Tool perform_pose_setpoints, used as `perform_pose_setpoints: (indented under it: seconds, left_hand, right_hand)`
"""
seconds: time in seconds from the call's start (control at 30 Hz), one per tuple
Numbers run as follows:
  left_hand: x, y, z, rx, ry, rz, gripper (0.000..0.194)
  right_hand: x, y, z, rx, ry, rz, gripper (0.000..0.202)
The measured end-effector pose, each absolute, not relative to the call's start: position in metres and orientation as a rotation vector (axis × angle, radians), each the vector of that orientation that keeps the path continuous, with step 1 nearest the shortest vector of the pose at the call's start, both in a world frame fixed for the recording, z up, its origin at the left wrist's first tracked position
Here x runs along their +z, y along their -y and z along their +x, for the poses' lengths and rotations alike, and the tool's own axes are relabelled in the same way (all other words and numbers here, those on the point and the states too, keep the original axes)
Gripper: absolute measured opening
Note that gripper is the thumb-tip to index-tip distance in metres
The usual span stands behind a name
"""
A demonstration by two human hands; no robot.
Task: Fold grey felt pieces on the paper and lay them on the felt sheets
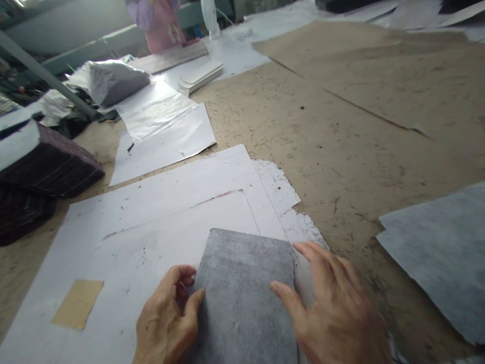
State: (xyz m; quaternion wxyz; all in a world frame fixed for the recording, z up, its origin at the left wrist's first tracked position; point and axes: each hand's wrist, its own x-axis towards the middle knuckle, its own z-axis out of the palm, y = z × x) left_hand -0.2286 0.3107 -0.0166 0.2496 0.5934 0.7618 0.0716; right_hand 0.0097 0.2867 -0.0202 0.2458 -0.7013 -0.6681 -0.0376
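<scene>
A grey rectangular piece with a mottled, fabric-like surface [246,293] lies before me on white paper, its near end cut off by the picture's bottom. At its left edge is my left hand [168,313], fingers curled and thumb tip pressed against the edge. My right hand [329,303] is at the right edge, with thumb and fingers spread apart. Its thumb tip is over the grey surface and its index fingertip is by the far right corner. Whether the piece is one sheet or a stack, I cannot tell.
White paper sheets [151,212] cover the near table [322,151]. A tan square [79,304] is at left, dark stacked bundles [49,162] beyond it. Bluish-grey sheets [435,253] lie at right, large brown paper [359,65] farther back. Across the table stands a person [162,25].
</scene>
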Motion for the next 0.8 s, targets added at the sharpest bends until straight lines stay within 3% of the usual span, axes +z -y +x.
perform_pose_setpoints:
  seconds: [0.1,0.3,0.4,0.53,0.63,0.8]
  left_hand:
    - [-0.017,-0.311,-0.229,0.193,-2.075,1.601,0.031]
    - [-0.011,-0.313,-0.222,0.204,-2.046,1.590,0.026]
    - [-0.008,-0.314,-0.219,0.214,-2.043,1.566,0.025]
    - [-0.005,-0.315,-0.214,0.234,-2.054,1.539,0.025]
    - [-0.005,-0.317,-0.217,0.229,-2.055,1.524,0.027]
    - [-0.007,-0.313,-0.239,0.194,-2.032,1.627,0.045]
  right_hand:
    - [-0.017,-0.311,0.011,0.072,1.892,-1.935,0.055]
    - [-0.020,-0.326,0.013,0.391,1.878,-2.010,0.024]
    - [-0.023,-0.307,0.013,0.362,1.813,-1.930,0.020]
    - [-0.028,-0.275,0.008,0.287,1.892,-1.899,0.031]
    - [-0.030,-0.261,-0.006,0.207,1.870,-1.922,0.021]
    - [-0.027,-0.246,-0.040,0.128,1.653,-1.894,0.015]
